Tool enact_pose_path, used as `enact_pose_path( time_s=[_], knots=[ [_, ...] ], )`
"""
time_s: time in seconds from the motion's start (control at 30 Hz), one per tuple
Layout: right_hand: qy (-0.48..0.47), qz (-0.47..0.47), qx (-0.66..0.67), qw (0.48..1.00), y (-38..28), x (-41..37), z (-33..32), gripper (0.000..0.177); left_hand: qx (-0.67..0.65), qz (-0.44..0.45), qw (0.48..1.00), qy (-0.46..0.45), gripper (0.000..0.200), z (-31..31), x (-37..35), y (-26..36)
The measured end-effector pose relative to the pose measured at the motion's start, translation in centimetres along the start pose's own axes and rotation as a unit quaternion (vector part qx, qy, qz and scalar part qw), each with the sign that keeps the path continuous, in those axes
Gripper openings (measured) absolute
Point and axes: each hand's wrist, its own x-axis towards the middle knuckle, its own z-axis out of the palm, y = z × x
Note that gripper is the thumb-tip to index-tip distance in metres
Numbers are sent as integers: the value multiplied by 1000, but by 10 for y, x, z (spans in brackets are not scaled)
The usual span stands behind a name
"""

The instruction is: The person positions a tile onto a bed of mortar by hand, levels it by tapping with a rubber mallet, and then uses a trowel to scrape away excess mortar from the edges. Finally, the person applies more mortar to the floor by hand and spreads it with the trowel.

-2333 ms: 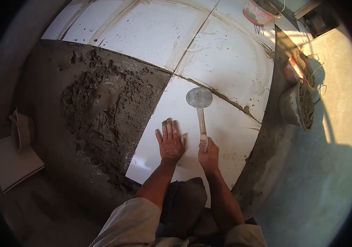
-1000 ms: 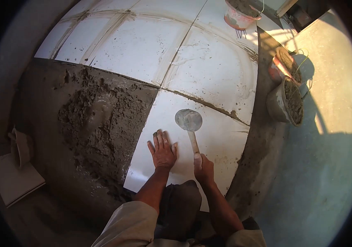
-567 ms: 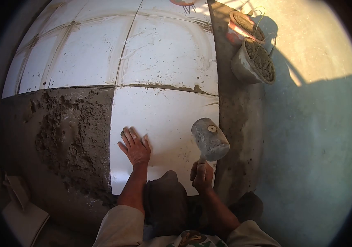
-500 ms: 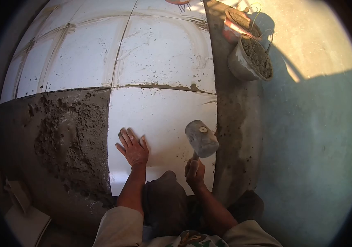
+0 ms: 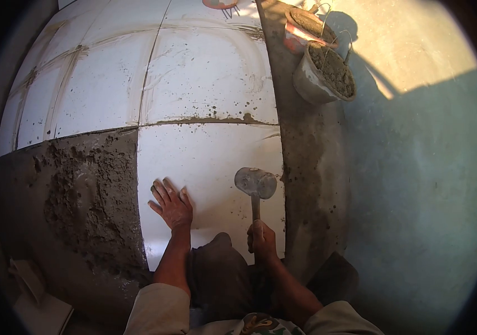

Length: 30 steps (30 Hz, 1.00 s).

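Left hand [image 5: 175,212]: flat on white floor tile [image 5: 210,151], fingers spread, presumably for support. Right hand [image 5: 262,241]: fingers clamped round rubber mallet [image 5: 255,187] handle, over tile's right side, likely for control.

We are seeing moderate light on the near tile [image 5: 210,156], with pale glare gleaming at its near-left corner. Left of it, the mortar [image 5: 90,195] is sinking into dimness. Beyond it to the right, warm sunlight is flooding the floor [image 5: 417,44], and a dark shadow is lying beside the grey bucket [image 5: 308,84]. We are viewing everything around the tile through a wide, line-bowing, black-rimmed lens.
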Motion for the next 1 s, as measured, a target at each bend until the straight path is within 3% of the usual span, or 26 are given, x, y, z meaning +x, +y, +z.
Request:
enact_pose_path(
  time_s=[0.17,0.23,0.27,0.3,0.33,0.37,0.47,0.57,0.67,0.73,0.77,0.8,0.87,0.93,1.0],
  knots=[
    [26,11,29,999,34,11,-14,50,42,4,998,-50,57,-16,1,10],
    [40,102,-128,986,60,14,-15,58,36,9,997,-69,57,-17,6,14],
    [41,103,-119,987,74,17,-15,58,30,0,995,-95,57,-14,8,15],
    [58,40,-170,983,88,20,-16,61,36,3,995,-95,57,-7,8,18],
    [73,-22,-220,972,92,20,-15,64,26,56,996,-66,57,0,9,25],
    [71,-17,-213,974,97,20,-15,64,16,111,993,-38,58,6,10,30],
    [40,48,-202,977,84,22,-15,63,13,220,966,-134,67,-10,6,68],
    [30,59,-191,979,90,11,-19,62,29,203,968,-141,76,-21,4,76],
    [56,3,-161,985,74,18,-21,59,45,199,967,-153,82,-21,8,76],
    [54,95,1,994,40,6,-29,55,47,207,966,-149,84,-15,7,72],
    [91,16,74,993,24,2,-29,53,53,204,966,-151,84,-15,8,74],
    [91,19,77,993,16,3,-32,53,59,202,966,-152,84,-15,9,74],
    [161,-105,168,967,10,5,-39,52,56,206,965,-152,84,-14,8,74],
    [168,-93,186,964,46,24,-25,53,50,207,966,-149,84,-11,11,73],
    [149,2,-82,985,69,45,0,57,44,205,967,-144,84,-10,10,71]
  ],
)
